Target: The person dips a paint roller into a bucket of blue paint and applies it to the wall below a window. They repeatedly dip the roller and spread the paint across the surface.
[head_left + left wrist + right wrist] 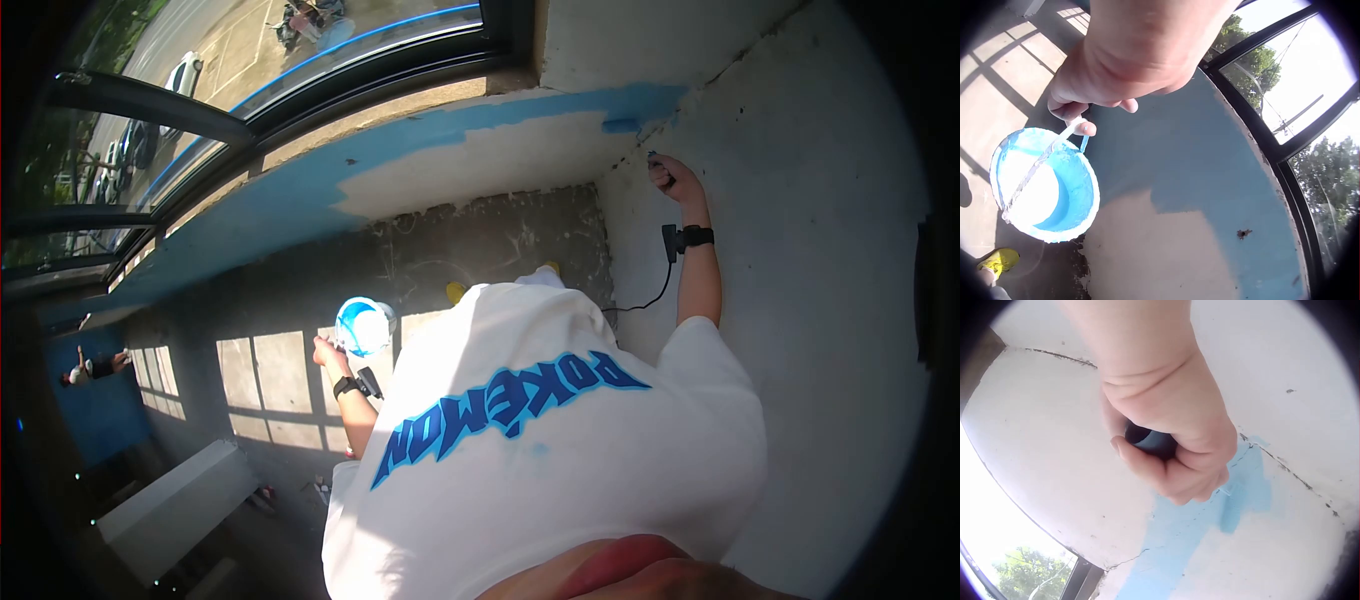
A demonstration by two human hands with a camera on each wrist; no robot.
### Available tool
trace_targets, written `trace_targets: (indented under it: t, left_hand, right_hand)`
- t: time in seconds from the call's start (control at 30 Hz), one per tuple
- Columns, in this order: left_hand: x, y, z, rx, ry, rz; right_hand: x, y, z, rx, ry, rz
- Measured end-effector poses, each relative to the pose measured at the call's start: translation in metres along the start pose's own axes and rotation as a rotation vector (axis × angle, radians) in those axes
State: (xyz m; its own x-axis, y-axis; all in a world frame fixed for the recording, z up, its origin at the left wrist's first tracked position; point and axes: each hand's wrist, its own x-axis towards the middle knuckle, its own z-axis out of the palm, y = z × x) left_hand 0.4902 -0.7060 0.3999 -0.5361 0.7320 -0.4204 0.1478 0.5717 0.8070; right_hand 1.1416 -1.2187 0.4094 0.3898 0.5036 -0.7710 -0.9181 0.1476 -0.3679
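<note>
My left hand point(326, 352) point(1085, 100) hangs low and grips the thin handle point(1041, 164) of a small white bucket point(364, 326) point(1044, 187) with light blue paint inside. My right hand point(668, 176) point(1172, 450) is raised to the corner of the wall, fingers curled round a dark brush handle point(1147, 440). The brush tip is hidden behind the fist and sits against a patch of fresh blue paint point(1235, 494). The wall below the window point(430, 165) is blue along its top and left, white lower down.
A black-framed window point(280, 70) runs above the painted band, with cars and trees outside. A cracked white side wall point(800, 250) stands on the right. Below are a bare concrete floor point(270, 370) with sun patches, a yellow shoe point(999, 261) and a white bench point(180, 505).
</note>
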Motion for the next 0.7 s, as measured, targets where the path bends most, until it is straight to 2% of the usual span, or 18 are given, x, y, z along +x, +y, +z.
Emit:
trace_targets:
  t: [0.03,0.1,0.2,0.23,0.3,0.37,0.43,0.5,0.57,0.63,0.7]
  left_hand:
    - [0.0,0.003,0.001,-0.007,-0.027,-0.008]
    - [0.0,0.001,-0.001,-0.018,-0.054,-0.017]
    - [0.009,-0.003,-0.001,-0.041,-0.033,-0.055]
    - [0.011,-0.002,-0.002,-0.009,-0.014,-0.085]
    - [0.024,-0.01,-0.001,-0.004,0.009,-0.091]
    - [0.031,-0.019,-0.002,0.008,-0.021,-0.034]
    - [0.033,-0.021,-0.005,0.006,-0.021,-0.07]
    - [0.034,-0.019,-0.015,-0.051,0.012,-0.137]
    - [0.039,-0.019,-0.025,-0.021,0.066,-0.165]
    - [0.047,-0.02,-0.039,-0.016,0.045,-0.189]
    - [0.054,-0.022,-0.049,-0.023,0.043,-0.209]
  right_hand:
    - [0.022,0.006,-0.007,0.024,0.065,-0.006]
    - [0.057,0.022,-0.025,0.039,0.034,-0.021]
    - [0.051,0.032,-0.016,0.027,0.008,-0.087]
    - [0.038,0.035,-0.007,-0.009,0.014,-0.143]
    - [0.0,0.032,0.012,-0.03,0.0,-0.129]
    - [-0.046,0.024,0.031,-0.056,-0.006,-0.119]
    - [-0.09,0.02,0.044,-0.072,-0.151,-0.109]
    - [-0.114,0.015,0.045,-0.091,-0.208,-0.121]
    - [-0.119,0.008,0.05,-0.119,-0.276,-0.139]
    - [-0.114,0.008,0.056,-0.101,-0.152,-0.087]
    - [-0.079,0.013,0.05,-0.034,-0.137,-0.041]
